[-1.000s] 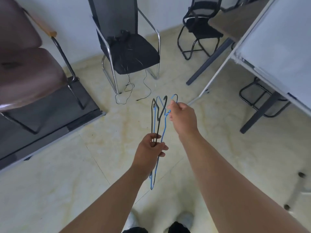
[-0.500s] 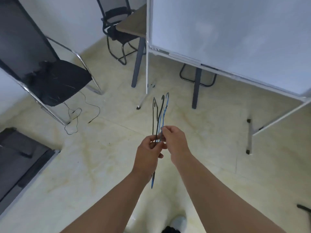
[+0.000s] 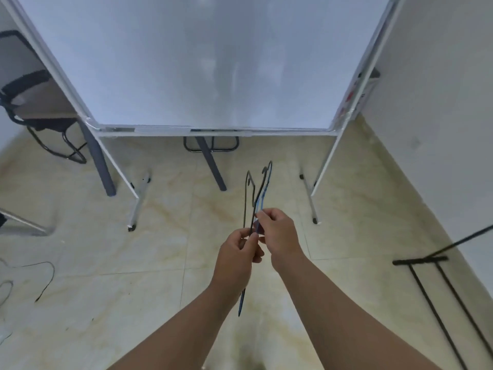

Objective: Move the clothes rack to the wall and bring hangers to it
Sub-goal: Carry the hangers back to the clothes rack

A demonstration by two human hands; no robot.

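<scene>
view: swung right, whiteboard [image 3: 202, 62] now dead ahead
hands: left hand [image 3: 236, 259] and right hand [image 3: 280, 236], fingers pinching hangers [image 3: 256, 198]
room: rack [image 3: 437, 276] near right wall, floor open

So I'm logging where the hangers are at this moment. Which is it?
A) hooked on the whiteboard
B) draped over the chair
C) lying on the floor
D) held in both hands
D: the left hand and right hand both grip the bundle of black and blue hangers, held above the floor in front of the whiteboard.
</scene>
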